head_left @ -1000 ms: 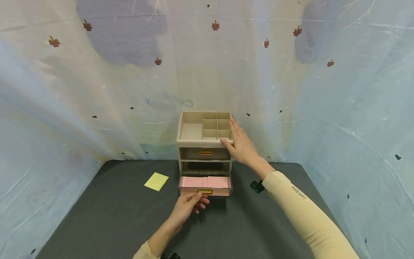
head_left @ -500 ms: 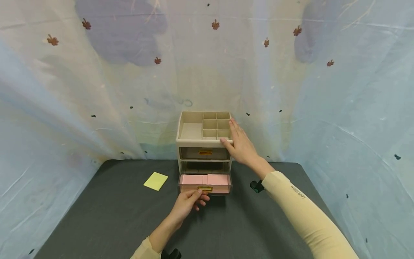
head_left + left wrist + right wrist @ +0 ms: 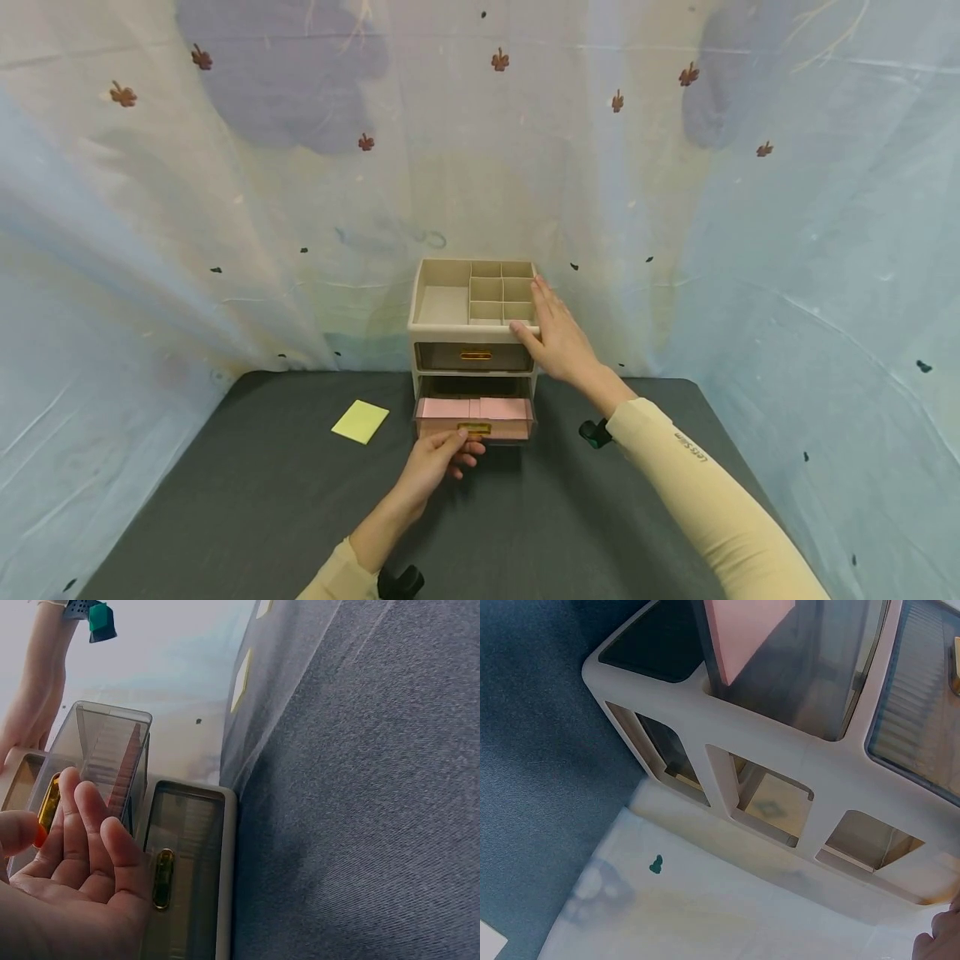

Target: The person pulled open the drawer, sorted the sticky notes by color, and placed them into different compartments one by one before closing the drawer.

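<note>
A beige desktop organizer [image 3: 450, 332] with clear drawers stands at the back of the table. Its middle drawer [image 3: 513, 430] is partly pulled out and holds two pink paper stacks [image 3: 504, 407]. My left hand [image 3: 423, 475] is at the front of that drawer, thumb and fingers pinching the gold handle [image 3: 49, 801]; the other fingers extend loosely in the left wrist view. My right hand [image 3: 564, 340] rests with straight fingers against the organizer's upper right side. The bottom drawer [image 3: 187, 847] is closed in the left wrist view, as is the top drawer [image 3: 438, 356].
A yellow sticky note pad [image 3: 361, 422] lies on the dark tabletop [image 3: 262, 500], left of the organizer. The organizer's top tray [image 3: 444, 305] is divided into compartments. A patterned curtain [image 3: 480, 192] hangs close behind.
My left hand has moved forward with the drawer, which has slid a little further into the organizer. The right hand stays in place on its side.
</note>
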The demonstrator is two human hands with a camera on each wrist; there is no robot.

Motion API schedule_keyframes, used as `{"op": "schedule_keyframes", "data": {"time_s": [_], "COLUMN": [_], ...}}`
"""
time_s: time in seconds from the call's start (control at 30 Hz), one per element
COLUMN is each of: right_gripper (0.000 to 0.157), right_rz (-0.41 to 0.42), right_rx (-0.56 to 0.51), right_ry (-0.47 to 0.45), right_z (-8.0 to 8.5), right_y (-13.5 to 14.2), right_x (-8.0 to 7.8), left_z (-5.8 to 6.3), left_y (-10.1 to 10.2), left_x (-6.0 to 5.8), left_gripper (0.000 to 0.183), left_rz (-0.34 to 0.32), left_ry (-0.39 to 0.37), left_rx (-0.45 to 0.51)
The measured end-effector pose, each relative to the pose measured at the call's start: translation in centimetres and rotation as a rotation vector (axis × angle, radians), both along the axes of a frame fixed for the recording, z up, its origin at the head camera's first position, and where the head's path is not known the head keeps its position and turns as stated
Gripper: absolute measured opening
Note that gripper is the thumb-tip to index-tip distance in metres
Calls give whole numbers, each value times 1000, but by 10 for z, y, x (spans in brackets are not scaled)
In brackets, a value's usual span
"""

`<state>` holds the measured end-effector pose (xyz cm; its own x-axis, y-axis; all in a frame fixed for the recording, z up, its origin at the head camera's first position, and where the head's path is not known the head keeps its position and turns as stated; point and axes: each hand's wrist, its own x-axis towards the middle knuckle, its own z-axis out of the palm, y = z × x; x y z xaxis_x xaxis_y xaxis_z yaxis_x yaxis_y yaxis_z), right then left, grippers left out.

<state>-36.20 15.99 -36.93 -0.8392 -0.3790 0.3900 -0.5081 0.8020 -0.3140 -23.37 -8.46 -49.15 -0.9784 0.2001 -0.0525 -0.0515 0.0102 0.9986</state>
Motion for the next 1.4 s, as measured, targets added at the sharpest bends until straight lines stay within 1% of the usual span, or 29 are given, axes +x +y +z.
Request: {"op": "schedule_keyframes", "data": {"time_s": [0.17, 0.3, 0.53, 0.73, 1.03, 1.13, 1.4], "right_gripper": [86, 87, 87, 86, 85, 85, 86], "right_rz": [1, 4, 6, 2, -4, -7, -7], "right_rx": [4, -1, -2, 1, -4, -2, 1], "right_ry": [4, 4, 1, -1, 0, -1, -2], "right_z": [0, 0, -1, -1, -1, -1, 0], "right_y": [0, 0, -1, -1, 0, 0, 0], "right_x": [0, 0, 0, 1, -1, -1, 0], "left_z": [1, 0, 2, 4, 2, 2, 2], "left_y": [2, 4, 4, 5, 5, 5, 7], "left_x": [-3, -8, -15, -24, -40, -44, -52], "left_gripper": [47, 48, 45, 44, 43, 41, 43], "left_rz": [25, 31, 53, 60, 65, 68, 77], "left_ry": [19, 32, 18, 1, -4, -13, -5], "left_rx": [-5, -1, -3, -6, -7, 1, 15]}}
